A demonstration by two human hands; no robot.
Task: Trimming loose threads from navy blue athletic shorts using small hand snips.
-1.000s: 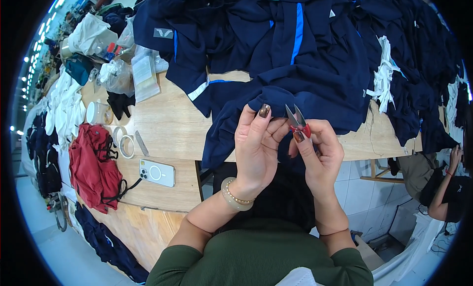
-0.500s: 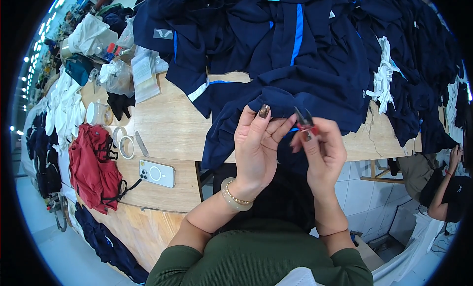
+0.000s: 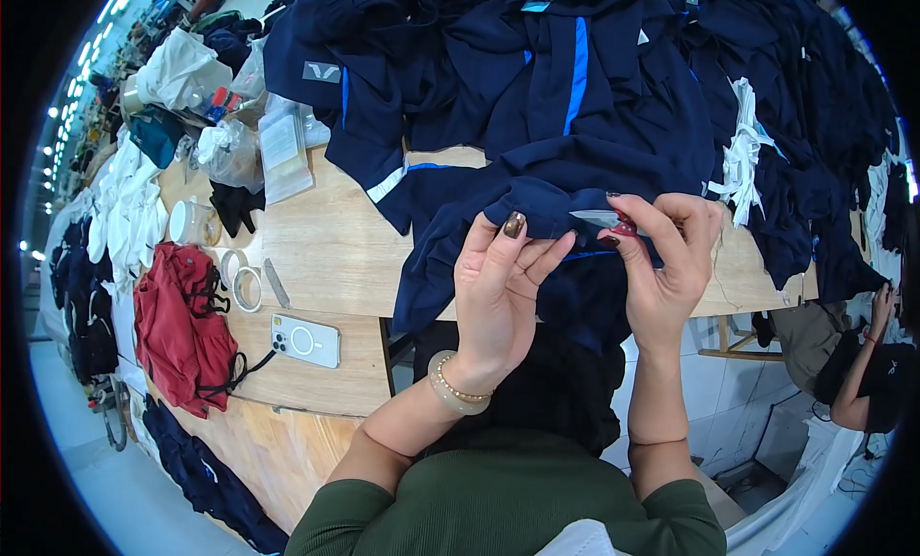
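Observation:
A navy garment (image 3: pixel 443 232) with bright blue trim lies across the table edge in front of me. My left hand (image 3: pixel 500 292), a bangle on its wrist, pinches a folded edge of that cloth between thumb and fingers. Thread snips (image 3: pixel 594 217) with red handles sit in my right hand (image 3: pixel 673 264), gripped between thumb and fingers. Their pointed blades aim left over the fabric, close to my left fingertips. Whether the blade tips touch the cloth, I cannot tell.
More navy garments (image 3: pixel 613 67) are heaped at the back. White cloth strips (image 3: pixel 743 158) lie to the right. On the left are a phone (image 3: pixel 305 339), tape rolls (image 3: pixel 246 289), a red cloth bag (image 3: pixel 182 331) and plastic bags (image 3: pixel 228 153). A person's arm (image 3: pixel 858 374) shows at far right.
My right hand has moved right and turned, so the snips now point left rather than up. My left hand keeps its hold on the cloth with little movement.

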